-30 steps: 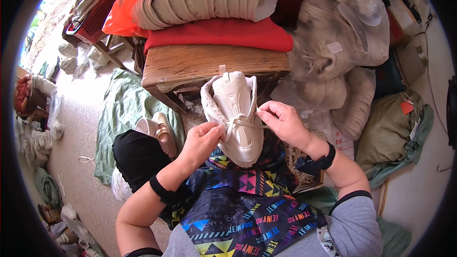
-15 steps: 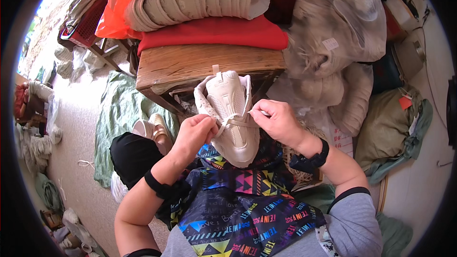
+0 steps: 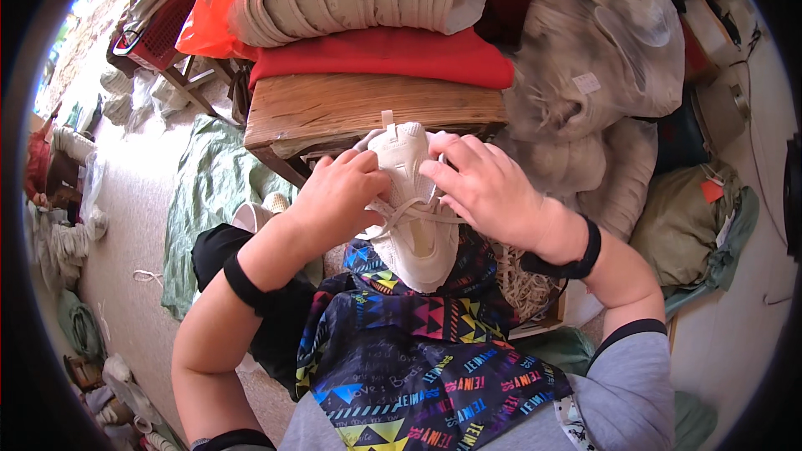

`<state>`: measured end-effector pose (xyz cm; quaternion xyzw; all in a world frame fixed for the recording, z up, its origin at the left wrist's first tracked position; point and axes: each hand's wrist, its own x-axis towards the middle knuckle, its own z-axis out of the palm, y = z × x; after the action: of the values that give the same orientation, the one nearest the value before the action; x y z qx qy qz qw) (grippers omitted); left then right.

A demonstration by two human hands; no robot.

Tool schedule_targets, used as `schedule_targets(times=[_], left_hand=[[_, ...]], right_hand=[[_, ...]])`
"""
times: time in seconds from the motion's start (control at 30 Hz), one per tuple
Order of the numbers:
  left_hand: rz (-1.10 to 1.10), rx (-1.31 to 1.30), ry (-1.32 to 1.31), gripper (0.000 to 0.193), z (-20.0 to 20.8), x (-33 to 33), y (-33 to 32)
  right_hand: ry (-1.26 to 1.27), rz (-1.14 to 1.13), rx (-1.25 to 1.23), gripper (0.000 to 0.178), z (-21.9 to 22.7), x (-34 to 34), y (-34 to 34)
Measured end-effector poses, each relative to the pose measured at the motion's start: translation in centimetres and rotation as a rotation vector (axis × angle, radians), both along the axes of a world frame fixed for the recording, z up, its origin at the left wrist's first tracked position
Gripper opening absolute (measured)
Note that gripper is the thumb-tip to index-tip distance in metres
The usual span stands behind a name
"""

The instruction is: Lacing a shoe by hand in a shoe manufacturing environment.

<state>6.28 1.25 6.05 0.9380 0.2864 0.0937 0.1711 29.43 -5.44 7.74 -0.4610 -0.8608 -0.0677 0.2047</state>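
A cream lace-up shoe upper (image 3: 411,263) lies over my lap, toe toward me, its tongue and pull loop pointing at the wooden table. Pale laces (image 3: 411,212) cross over its middle, with loose lengths at both sides. My left hand (image 3: 338,199) is closed on the upper's left edge, fingers curled over the collar and thumb near the lace. On the opposite edge, my right hand (image 3: 489,188) grips the collar with bent fingers, forefinger and thumb beside the tongue. The fingers partly hide both sides of the opening.
Ahead stands a wooden table (image 3: 376,108) bearing a red cloth (image 3: 384,63) and nested rolls of beige uppers (image 3: 359,0). Bulging clear plastic bags (image 3: 585,58) fill the right. A bundle of laces (image 3: 525,284) sits beside my lap. Green sheeting (image 3: 209,200) covers floor at left.
Both hands have moved up from the lace ends at the upper's middle to its collar edges. The pinched lace ends have been let go, and the laces lie looser.
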Motion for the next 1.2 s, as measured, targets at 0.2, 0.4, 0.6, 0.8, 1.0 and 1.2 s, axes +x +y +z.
schedule_targets(times=[0.2, 0.4, 0.6, 0.8, 1.0, 1.2], left_hand=[[-0.018, 0.113, 0.053, 0.026, -1.0, 0.9, -0.3], [0.075, -0.147, -0.184, 0.014, -2.1, -0.9, -0.1], [0.295, -0.133, -0.200, 0.012, -3.5, 0.8, -1.3], [0.405, -0.204, -0.528, 0.014, -3.8, 1.5, -2.5], [0.134, -0.664, -0.953, 0.016, 2.4, 1.9, -4.8], [0.344, -0.914, -1.103, 0.010, -0.1, 2.6, -3.2]], right_hand=[[-0.019, 0.213, -0.440, 0.028, -0.6, 1.7, 2.7], [0.138, 0.144, -0.623, 0.017, -1.2, 2.0, 2.9], [0.300, 0.014, -0.755, 0.017, -3.0, 0.8, 2.8], [0.716, -0.163, -0.621, 0.016, -4.6, -0.7, 1.8], [1.275, -0.188, -1.014, 0.021, 1.5, -2.0, 0.5], [1.323, -0.040, -0.927, 0.014, 1.9, -2.1, 1.0]])
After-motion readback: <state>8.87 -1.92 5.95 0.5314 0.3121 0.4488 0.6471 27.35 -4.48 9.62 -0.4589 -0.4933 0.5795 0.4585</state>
